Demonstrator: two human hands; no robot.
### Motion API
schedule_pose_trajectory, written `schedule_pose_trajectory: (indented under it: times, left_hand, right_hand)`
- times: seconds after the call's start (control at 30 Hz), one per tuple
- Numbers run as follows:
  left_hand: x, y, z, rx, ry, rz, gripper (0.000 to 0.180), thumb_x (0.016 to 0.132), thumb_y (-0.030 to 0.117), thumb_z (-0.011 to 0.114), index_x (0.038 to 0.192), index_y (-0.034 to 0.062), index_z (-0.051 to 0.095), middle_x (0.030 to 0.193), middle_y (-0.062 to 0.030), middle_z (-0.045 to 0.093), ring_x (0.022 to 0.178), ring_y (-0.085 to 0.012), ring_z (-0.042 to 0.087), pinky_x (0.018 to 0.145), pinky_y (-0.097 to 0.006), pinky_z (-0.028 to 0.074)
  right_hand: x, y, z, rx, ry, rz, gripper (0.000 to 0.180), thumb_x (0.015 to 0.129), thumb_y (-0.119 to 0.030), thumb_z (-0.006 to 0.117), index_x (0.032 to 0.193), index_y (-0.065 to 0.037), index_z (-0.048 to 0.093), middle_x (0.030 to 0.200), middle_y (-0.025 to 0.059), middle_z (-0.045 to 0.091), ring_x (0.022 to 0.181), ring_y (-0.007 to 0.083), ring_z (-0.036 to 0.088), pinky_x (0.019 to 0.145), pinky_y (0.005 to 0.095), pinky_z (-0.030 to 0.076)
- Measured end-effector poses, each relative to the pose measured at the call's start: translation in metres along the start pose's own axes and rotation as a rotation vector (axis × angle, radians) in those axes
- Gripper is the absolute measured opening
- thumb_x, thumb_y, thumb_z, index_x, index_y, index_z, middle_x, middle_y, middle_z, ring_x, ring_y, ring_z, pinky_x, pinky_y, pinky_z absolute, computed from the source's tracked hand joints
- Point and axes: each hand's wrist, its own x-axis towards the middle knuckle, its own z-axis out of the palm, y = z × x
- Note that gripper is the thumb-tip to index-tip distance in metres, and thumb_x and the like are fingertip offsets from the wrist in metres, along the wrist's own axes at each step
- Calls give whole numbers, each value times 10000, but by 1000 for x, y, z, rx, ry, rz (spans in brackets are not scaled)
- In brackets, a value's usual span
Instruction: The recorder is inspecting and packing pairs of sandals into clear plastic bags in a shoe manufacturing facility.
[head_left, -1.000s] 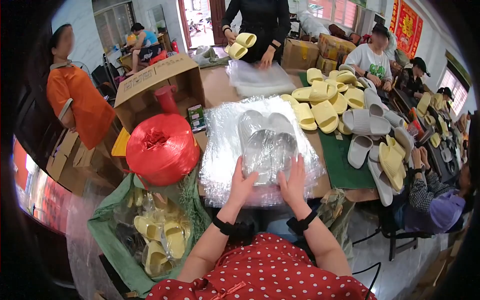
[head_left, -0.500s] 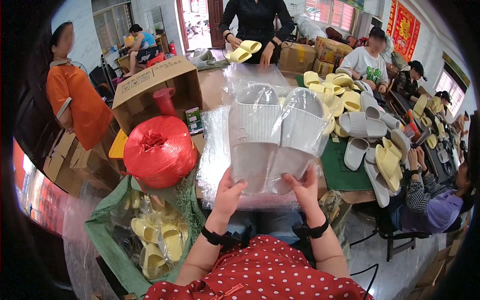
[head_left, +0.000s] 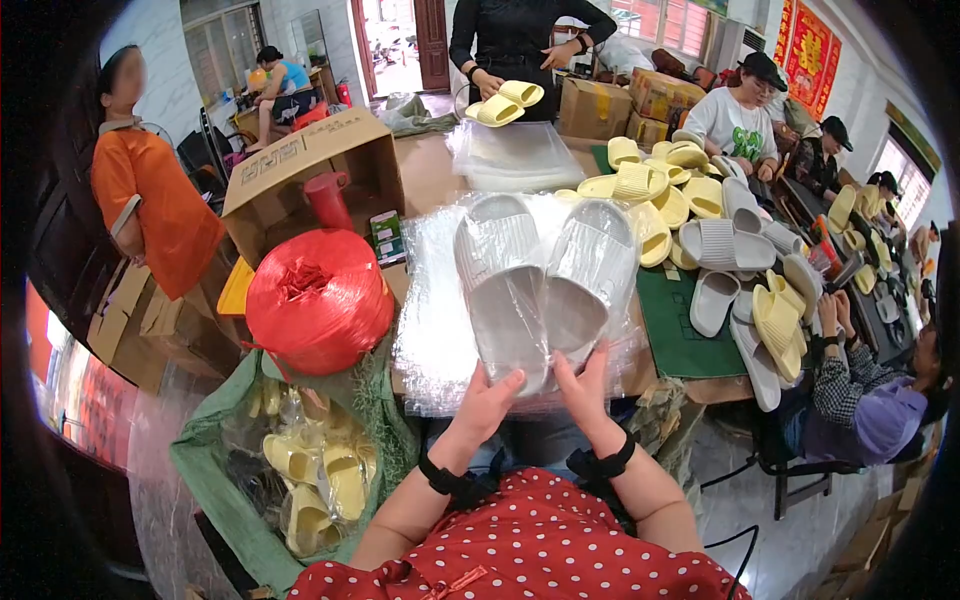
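Note:
A pair of light grey slippers (head_left: pixel 507 305) in a clear plastic bag (head_left: pixel 625 300) lies in front of me, soles down, with the toe straps at the far end. At the bag's near edge, my left hand (head_left: pixel 487 400) is closed on the plastic by the left slipper's heel. My right hand (head_left: pixel 584 388) pinches the same edge beside the right heel, its thumb on top. The fingers beneath are hidden. Under the bagged slippers a stack of clear plastic bags (head_left: pixel 425 320) covers the tabletop.
Left stand a red twine roll (head_left: pixel 320 300), a cardboard box (head_left: pixel 310 165) holding a red mug (head_left: pixel 328 200), and a green sack (head_left: pixel 215 475) of bagged yellow slippers. Loose yellow and grey slippers (head_left: pixel 715 245) pile up right. Opposite, a person in black holds yellow slippers (head_left: pixel 505 103).
My hands have come closer together along the near edge, and the bagged slippers have dropped toward the bag stack. The person opposite has shifted their yellow slippers slightly right.

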Motion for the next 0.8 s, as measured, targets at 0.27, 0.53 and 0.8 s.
schedule_pose_trajectory:
  times: [0.27, 0.53, 0.8]
  left_hand:
    - [-62, 75, -74, 317, 332, 457, 564, 893, 0, 636, 1414, 13, 420, 1317, -84, 557, 1166, -181, 551, 1029, -348, 422]
    - [-253, 189, -212, 1297, 1313, 802, 516, 907, 23, 604, 1373, -44, 393, 1265, -197, 580, 1139, -294, 565, 1016, -372, 409]
    - [-332, 133, -322, 1519, 1586, -162, 589, 866, 168, 588, 1382, -17, 372, 1232, -321, 576, 1084, -505, 585, 942, -523, 472]
  right_hand:
    - [38, -9, -37, -251, -350, -210, 549, 815, -95, 636, 1342, -7, 510, 1342, 175, 541, 1303, 318, 458, 1130, 430, 320]
    - [61, 70, -44, -817, -405, -338, 585, 941, -327, 620, 1423, -29, 472, 1471, 227, 444, 1392, 427, 357, 1151, 505, 277]
    - [52, 81, -33, -843, -365, -360, 562, 940, -318, 614, 1411, -36, 490, 1465, 234, 448, 1377, 437, 373, 1138, 515, 281]
